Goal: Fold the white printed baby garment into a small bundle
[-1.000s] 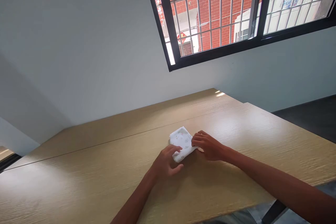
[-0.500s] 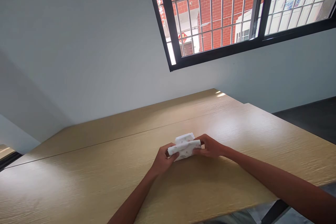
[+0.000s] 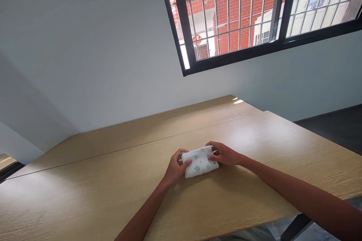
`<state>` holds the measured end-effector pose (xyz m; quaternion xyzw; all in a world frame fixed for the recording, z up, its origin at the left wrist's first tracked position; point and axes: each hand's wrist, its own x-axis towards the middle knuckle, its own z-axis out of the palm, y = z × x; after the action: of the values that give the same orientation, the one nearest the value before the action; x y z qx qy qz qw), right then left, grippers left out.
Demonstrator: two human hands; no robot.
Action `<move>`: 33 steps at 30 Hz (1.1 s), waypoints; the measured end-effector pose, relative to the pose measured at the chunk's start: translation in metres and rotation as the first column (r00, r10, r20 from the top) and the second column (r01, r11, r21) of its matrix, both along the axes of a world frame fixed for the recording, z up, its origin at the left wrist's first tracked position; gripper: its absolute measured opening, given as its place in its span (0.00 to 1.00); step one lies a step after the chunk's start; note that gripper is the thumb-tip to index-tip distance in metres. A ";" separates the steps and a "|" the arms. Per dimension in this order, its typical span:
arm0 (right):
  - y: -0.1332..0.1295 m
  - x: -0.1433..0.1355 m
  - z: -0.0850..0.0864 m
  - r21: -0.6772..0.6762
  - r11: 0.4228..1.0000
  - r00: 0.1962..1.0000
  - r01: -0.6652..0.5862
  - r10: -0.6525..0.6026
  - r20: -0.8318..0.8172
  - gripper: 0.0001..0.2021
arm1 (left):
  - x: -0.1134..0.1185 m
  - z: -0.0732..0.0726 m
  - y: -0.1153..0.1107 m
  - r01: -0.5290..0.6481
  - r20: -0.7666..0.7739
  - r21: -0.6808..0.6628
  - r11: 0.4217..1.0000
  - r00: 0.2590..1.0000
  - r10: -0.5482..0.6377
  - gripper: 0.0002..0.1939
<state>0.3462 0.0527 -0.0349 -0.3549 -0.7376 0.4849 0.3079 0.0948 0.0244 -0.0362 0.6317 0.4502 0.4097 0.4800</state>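
A folded white cloth [image 3: 200, 162] with small green and dark printed figures lies on the wooden table [image 3: 113, 196], its upper edge between my two hands. My left hand [image 3: 178, 165] grips the cloth's left side, thumb on top and fingers behind it. At the right side my right hand [image 3: 223, 153] pinches the upper corner, thumb on the printed face and fingers behind the edge. The cloth is a small, layered rectangle, slightly tilted. Its underside is hidden.
A seam runs across the table [image 3: 121, 150] behind the cloth. Beyond stand a grey-white wall [image 3: 98, 64] and a dark-framed window [image 3: 232, 60] with metal bars. The table's front edge is near my right forearm, with a dark bar [image 3: 295, 226] below it.
The raised fold of the cloth has come down towards me, and the cloth now shows one flat printed face. Both hands still hold its sides, with small shifts of the fingers.
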 end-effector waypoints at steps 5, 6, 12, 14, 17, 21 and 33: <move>0.001 0.000 -0.002 0.007 1.000 0.998 0.010 -0.011 0.068 0.13 | 0.000 -0.005 0.002 -0.004 0.010 -0.030 1.000 1.000 0.004 0.19; 0.002 0.000 -0.002 0.009 1.000 0.997 0.006 -0.007 0.081 0.12 | -0.001 -0.005 0.002 0.007 0.006 -0.050 0.999 1.000 -0.007 0.19; 0.000 0.002 -0.005 -0.054 0.998 0.986 -0.012 0.021 0.163 0.11 | -0.007 -0.005 0.004 0.107 -0.057 -0.140 0.984 0.992 -0.116 0.19; -0.001 0.002 -0.006 -0.098 0.994 0.980 -0.047 0.065 0.188 0.11 | -0.009 -0.003 0.005 0.126 -0.083 -0.157 0.980 0.987 -0.140 0.22; -0.005 0.001 -0.002 0.143 0.989 0.965 -0.042 0.003 0.263 0.08 | -0.012 -0.001 0.005 0.195 -0.084 -0.192 0.962 0.973 -0.214 0.23; -0.015 -0.003 0.009 0.510 0.860 0.940 -0.022 -0.156 0.303 0.03 | -0.015 0.001 0.006 0.265 -0.058 -0.238 0.934 0.957 -0.286 0.24; -0.023 -0.006 0.012 0.543 0.813 0.892 -0.212 -0.066 0.446 0.08 | -0.005 0.019 -0.012 0.320 -0.611 0.274 0.907 0.786 -0.093 0.10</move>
<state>0.3400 0.0302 -0.0230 -0.3163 -0.9132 0.1555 0.2045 0.0898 0.0127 -0.0173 0.8502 0.4188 0.2151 0.2355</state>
